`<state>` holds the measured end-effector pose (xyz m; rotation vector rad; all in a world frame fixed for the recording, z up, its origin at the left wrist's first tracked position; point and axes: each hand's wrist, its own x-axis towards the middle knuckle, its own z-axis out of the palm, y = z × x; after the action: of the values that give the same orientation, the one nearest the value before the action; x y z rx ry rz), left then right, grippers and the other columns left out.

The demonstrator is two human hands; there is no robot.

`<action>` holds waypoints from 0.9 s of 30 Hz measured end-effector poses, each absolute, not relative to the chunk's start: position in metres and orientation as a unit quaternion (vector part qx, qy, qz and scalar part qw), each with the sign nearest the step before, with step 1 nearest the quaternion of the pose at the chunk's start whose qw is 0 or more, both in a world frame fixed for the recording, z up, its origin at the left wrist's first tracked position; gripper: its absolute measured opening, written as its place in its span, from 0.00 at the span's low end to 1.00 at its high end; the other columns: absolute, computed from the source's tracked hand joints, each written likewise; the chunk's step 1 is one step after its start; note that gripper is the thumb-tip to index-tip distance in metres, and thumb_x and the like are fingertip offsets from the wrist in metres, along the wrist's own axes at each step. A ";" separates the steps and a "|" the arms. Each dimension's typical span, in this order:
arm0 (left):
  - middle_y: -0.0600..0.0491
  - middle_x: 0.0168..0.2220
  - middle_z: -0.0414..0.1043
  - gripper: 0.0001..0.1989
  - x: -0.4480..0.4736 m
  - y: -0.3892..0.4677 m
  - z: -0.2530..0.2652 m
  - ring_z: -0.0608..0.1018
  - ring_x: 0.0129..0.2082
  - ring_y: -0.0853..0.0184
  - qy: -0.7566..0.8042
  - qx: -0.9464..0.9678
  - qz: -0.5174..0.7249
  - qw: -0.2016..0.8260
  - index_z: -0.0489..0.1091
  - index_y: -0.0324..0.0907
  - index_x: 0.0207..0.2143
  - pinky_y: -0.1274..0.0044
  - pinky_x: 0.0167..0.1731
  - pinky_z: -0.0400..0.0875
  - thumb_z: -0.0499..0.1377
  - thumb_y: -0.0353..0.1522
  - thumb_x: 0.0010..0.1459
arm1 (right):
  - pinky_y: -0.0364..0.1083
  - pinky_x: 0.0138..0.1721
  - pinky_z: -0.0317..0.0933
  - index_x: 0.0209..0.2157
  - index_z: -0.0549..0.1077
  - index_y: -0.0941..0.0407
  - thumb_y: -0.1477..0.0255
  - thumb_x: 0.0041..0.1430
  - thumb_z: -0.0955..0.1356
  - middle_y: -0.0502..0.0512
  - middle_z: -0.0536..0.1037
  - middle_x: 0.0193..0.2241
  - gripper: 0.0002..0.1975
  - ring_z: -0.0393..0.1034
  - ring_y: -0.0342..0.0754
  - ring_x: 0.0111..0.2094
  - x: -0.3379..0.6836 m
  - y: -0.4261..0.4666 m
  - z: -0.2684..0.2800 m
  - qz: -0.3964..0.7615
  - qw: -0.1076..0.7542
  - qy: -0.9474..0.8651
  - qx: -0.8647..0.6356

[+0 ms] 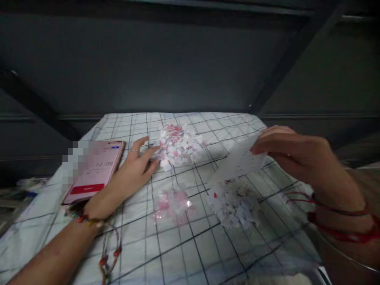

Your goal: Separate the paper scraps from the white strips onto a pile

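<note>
Left hand (133, 168) lies palm down with its fingers spread, forefinger and thumb at the left fringe of a heap of white and pinkish-red paper scraps (179, 144). Right hand (299, 154) is raised near the right edge of the table (130, 241), which is covered with a white cloth crossed by dark grid lines; its thumb and fingers pinch a thin, whitish, translucent sheet (237, 160). Blur hides whether the sheet is a single leaf or a bag with something in it. Its long axis slants from the fingers down toward the left and the near edge, the lower end just by a heap of white and grey scraps (234, 208) on the near right part of the table. Left of that heap, a little apart, lies a loose cluster of glossy clear and pink pieces (175, 206). The paper scraps sit farther back, around the middle toward the far edge. Near the left edge rests a pink phone (99, 168), its lit screen showing a red bar, its long axis slanting toward the far edge.
</note>
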<state>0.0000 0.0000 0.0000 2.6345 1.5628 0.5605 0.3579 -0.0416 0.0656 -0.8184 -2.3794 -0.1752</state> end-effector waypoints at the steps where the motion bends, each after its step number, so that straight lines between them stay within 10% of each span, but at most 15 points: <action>1: 0.39 0.60 0.47 0.24 0.001 0.000 0.000 0.62 0.58 0.51 0.504 0.845 0.178 0.015 0.64 0.37 0.54 0.60 0.56 0.62 0.45 0.40 0.62 | 0.47 0.42 0.64 0.35 0.70 0.54 0.83 0.59 0.61 0.52 0.75 0.30 0.11 0.70 0.46 0.37 0.356 -0.040 0.064 -0.099 0.316 -0.887 -0.322; 12: 0.42 0.60 0.49 0.23 0.002 -0.001 0.002 0.62 0.58 0.54 0.509 0.843 0.175 -0.007 0.64 0.40 0.54 0.61 0.57 0.61 0.44 0.40 0.63 | 0.46 0.29 0.62 0.38 0.69 0.53 0.85 0.55 0.61 0.49 0.75 0.26 0.14 0.70 0.47 0.29 0.330 -0.031 0.045 -0.268 0.288 -0.848 -0.355; 27: 0.41 0.60 0.49 0.23 0.001 -0.001 0.000 0.62 0.59 0.52 0.503 0.844 0.186 -0.013 0.63 0.40 0.55 0.60 0.56 0.62 0.44 0.40 0.63 | 0.45 0.32 0.60 0.37 0.67 0.53 0.87 0.56 0.60 0.49 0.74 0.27 0.15 0.67 0.43 0.30 0.334 -0.040 0.057 -0.216 0.273 -0.890 -0.296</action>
<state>0.0010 -0.0007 0.0003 2.6734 1.5919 0.5897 0.3338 -0.0397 0.0575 -0.7957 -2.3931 -0.5800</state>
